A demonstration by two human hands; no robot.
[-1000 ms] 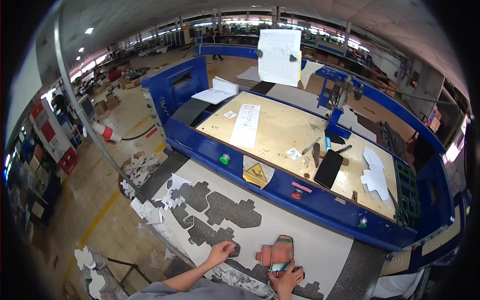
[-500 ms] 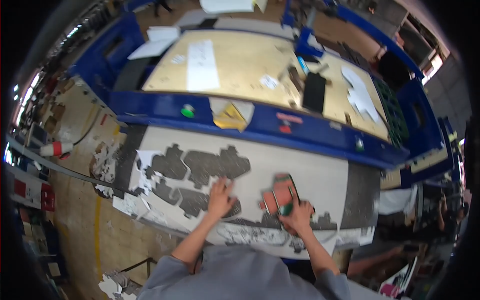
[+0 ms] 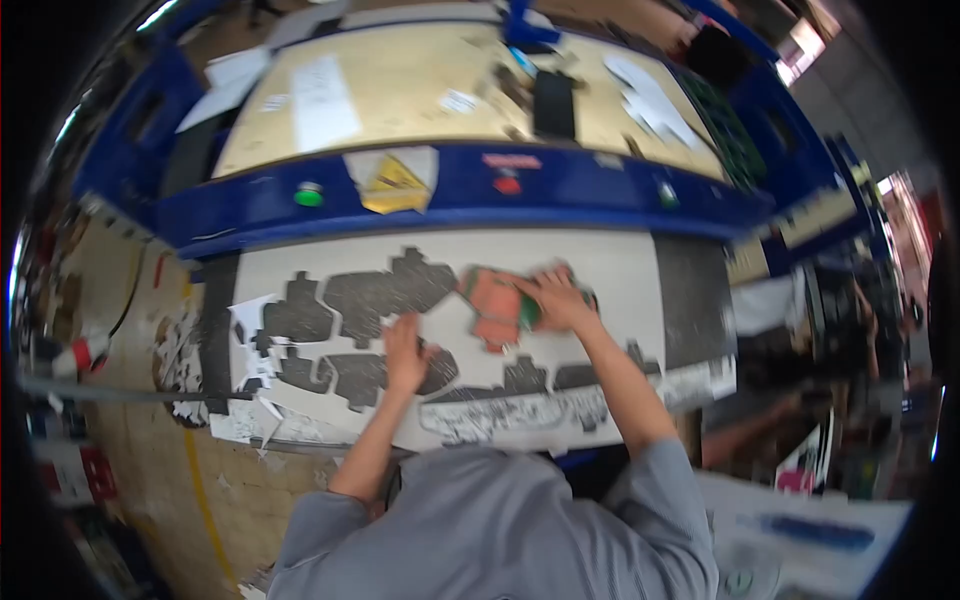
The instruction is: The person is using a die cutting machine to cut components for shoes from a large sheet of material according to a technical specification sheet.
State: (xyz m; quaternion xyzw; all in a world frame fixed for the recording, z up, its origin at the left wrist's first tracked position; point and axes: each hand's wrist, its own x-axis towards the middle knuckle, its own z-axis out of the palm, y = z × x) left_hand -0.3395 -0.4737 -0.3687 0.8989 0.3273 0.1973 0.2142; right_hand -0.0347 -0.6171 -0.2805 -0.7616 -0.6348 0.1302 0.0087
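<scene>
A white sheet (image 3: 600,270) with shaped cut-outs lies on a dark board (image 3: 700,300), whose grey surface shows through the openings. My left hand (image 3: 405,358) rests on the sheet by the middle cut-outs, fingers spread and holding nothing. Farther right, my right hand (image 3: 560,302) is on a red-orange and green shaped block (image 3: 497,305), gripping its right part. Motion blurs the block, and my fingers cover some of it; whether it is one piece or several I cannot tell. Its left end lies beside the upper middle cut-out (image 3: 385,295).
A blue machine beam (image 3: 440,195) with a green button (image 3: 308,194) and a yellow warning sign (image 3: 395,183) runs behind the board. Beyond it, a wooden panel (image 3: 400,90) carries papers and a black block (image 3: 554,105). Torn white scraps (image 3: 255,345) lie at the left.
My right hand and the red-orange and green block have moved away from me, from the sheet's near side to beside the upper cut-out. My left hand stays on the sheet. The view has shifted.
</scene>
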